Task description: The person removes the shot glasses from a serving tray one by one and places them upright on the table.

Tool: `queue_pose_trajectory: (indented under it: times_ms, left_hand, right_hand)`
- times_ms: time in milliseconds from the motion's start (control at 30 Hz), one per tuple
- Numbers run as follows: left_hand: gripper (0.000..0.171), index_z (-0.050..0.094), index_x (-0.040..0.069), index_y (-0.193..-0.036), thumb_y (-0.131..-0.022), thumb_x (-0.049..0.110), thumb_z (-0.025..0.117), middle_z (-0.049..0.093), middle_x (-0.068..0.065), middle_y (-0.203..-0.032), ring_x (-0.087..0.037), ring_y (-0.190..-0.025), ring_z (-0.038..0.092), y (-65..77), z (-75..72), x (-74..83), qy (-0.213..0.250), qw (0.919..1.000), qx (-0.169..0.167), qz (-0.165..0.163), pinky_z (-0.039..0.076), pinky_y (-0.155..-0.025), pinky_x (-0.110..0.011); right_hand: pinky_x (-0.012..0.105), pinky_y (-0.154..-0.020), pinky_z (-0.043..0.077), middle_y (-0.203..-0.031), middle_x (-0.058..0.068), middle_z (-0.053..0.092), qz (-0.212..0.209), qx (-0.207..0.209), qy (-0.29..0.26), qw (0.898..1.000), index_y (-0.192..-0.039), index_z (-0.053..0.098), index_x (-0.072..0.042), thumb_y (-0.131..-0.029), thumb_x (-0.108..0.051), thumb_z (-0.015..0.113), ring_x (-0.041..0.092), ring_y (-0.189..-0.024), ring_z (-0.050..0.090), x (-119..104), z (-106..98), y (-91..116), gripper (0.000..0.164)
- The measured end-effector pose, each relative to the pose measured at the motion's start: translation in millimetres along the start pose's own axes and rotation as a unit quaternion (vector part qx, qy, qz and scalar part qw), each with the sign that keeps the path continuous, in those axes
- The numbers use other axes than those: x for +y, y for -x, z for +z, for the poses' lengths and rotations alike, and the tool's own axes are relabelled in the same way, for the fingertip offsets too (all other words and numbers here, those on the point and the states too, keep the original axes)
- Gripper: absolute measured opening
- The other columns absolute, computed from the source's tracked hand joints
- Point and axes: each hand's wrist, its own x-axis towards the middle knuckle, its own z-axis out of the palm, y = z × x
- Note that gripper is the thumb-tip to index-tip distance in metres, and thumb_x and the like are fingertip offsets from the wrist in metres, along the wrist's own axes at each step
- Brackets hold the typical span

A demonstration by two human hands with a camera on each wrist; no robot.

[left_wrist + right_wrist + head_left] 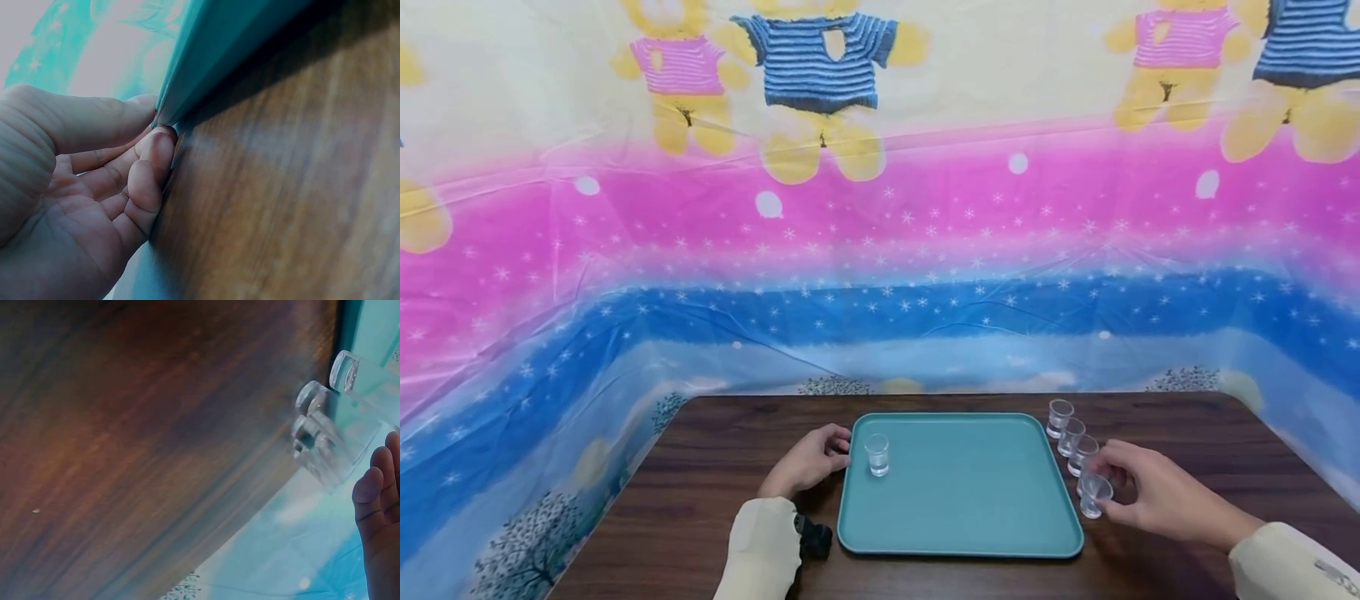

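A teal tray (958, 492) lies on the dark wooden table. My left hand (811, 460) is at its left edge; in the left wrist view the thumb (103, 122) meets the tray rim (206, 56) and the curled fingers sit at its underside. One clear shot glass (877, 457) stands upright on the tray's far left part. Beyond the tray's right edge, my right hand (1165, 492) holds the nearest shot glass (1093, 498) between thumb and fingers. In the right wrist view this glass (345, 374) shows its thick base; the hand's grip is partly out of frame.
Several more clear shot glasses (1071, 437) stand in a line along the tray's right side, running to the back. A printed cloth (880, 308) hangs behind the table (700, 492) and round its sides. A black wrist device (812, 537) sits by the left sleeve.
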Motion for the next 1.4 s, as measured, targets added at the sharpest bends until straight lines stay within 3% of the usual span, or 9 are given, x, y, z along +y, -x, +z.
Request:
queue_pose_trajectory:
  times_ms: [400,900,1067,1233,1400]
  left_hand:
    - [0.034,0.053,0.0,-0.125,-0.092,0.005,0.061,0.056,-0.009,-0.106,-0.021,-0.091,0.053,-0.2,-0.1,-1.1,0.005,1.0,-0.002,-0.002,0.044,-0.078,-0.04]
    - [0.035,0.052,-0.002,-0.125,-0.092,0.004,0.061,0.056,-0.009,-0.106,-0.021,-0.093,0.053,0.0,-0.5,0.5,0.013,0.9999,-0.004,0.0,0.044,-0.08,-0.04]
    - [0.036,0.051,-0.002,-0.127,-0.093,0.005,0.06,0.055,-0.009,-0.107,-0.022,-0.095,0.052,0.7,-2.7,-1.4,0.011,0.9999,-0.01,0.007,0.044,-0.081,-0.04]
    - [0.036,0.051,-0.001,-0.127,-0.093,0.006,0.06,0.056,-0.009,-0.107,-0.021,-0.093,0.052,1.1,-2.6,-2.7,0.005,0.9999,-0.008,0.006,0.044,-0.08,-0.04]
    - [0.036,0.051,-0.001,-0.127,-0.093,0.007,0.06,0.055,-0.009,-0.107,-0.021,-0.092,0.052,1.1,-2.7,-4.6,0.004,0.9999,-0.01,0.011,0.044,-0.079,-0.039]
  right_hand:
    - [0.019,-0.057,0.039,-0.083,-0.014,0.05,-0.024,0.007,0.006,1.0,-0.097,0.063,-0.024,-0.07,-0.008,0.08,0.0,-0.069,0.045,9.8,4.1,9.2,0.036]
    - [0.023,-0.059,0.043,-0.09,-0.013,0.049,0.006,-0.023,-0.002,1.0,-0.103,0.066,-0.025,-0.076,-0.016,0.079,0.001,-0.075,0.048,7.3,-4.3,9.0,0.031]
    - [0.025,-0.06,0.044,-0.096,-0.013,0.051,-0.025,-0.004,-0.011,1.0,-0.103,0.065,-0.031,-0.077,-0.019,0.08,0.004,-0.074,0.051,-2.4,-8.9,-10.5,0.032]
    - [0.025,-0.059,0.043,-0.099,-0.015,0.049,-0.014,-0.026,-0.013,0.999,-0.106,0.064,-0.035,-0.083,-0.031,0.075,0.005,-0.07,0.05,-18.9,-9.5,-37.3,0.026]
    - [0.031,-0.065,0.047,-0.104,-0.013,0.053,-0.017,-0.037,-0.006,0.999,-0.107,0.064,-0.033,-0.083,-0.029,0.075,0.006,-0.083,0.055,-27.4,-2.5,-56.0,0.027]
